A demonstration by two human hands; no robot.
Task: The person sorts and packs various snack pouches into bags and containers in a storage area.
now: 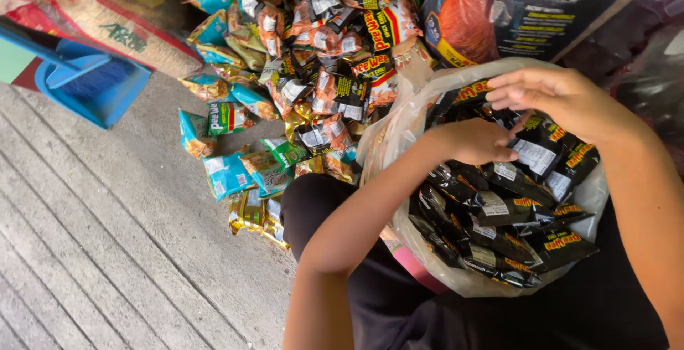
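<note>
A clear plastic bag (399, 132) rests on my lap, filled with several small black snack packets (499, 211). My left hand (476, 141) reaches into the bag's mouth, its fingers closed among the black packets near the top. My right hand (552, 93) hovers over the far rim of the bag with fingers slightly curled and apart, touching the uppermost packets; nothing is clearly gripped in it.
A heap of loose snack packets (306, 65) in black, orange, blue and green lies on the concrete floor (107, 236) beyond the bag. A blue dustpan (85, 79) sits at the left. Printed sacks (520, 4) stand behind the heap.
</note>
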